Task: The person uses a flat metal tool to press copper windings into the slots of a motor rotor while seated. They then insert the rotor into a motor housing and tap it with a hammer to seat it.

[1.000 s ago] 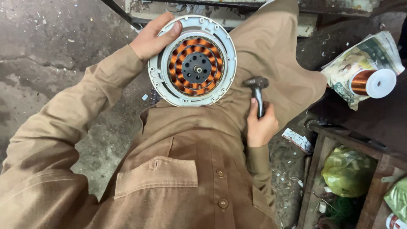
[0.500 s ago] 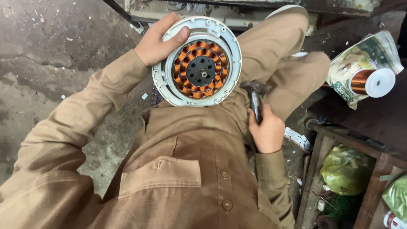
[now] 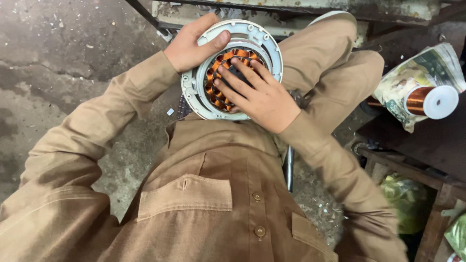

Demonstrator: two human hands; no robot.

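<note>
At upper centre, the left hand (image 3: 187,46) grips the rim of the round white motor housing with copper windings (image 3: 213,87). The right hand (image 3: 257,94) lies flat on the coils, fingers spread, grasping nothing. The coils look fully wound and seated.

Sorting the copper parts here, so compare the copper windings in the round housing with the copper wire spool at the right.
The copper windings sit as separate small coils ringed inside the white housing, partly covered by the right hand. The copper wire spool is one smooth roll lying on its side, uncovered. Both are shiny orange copper.
</note>
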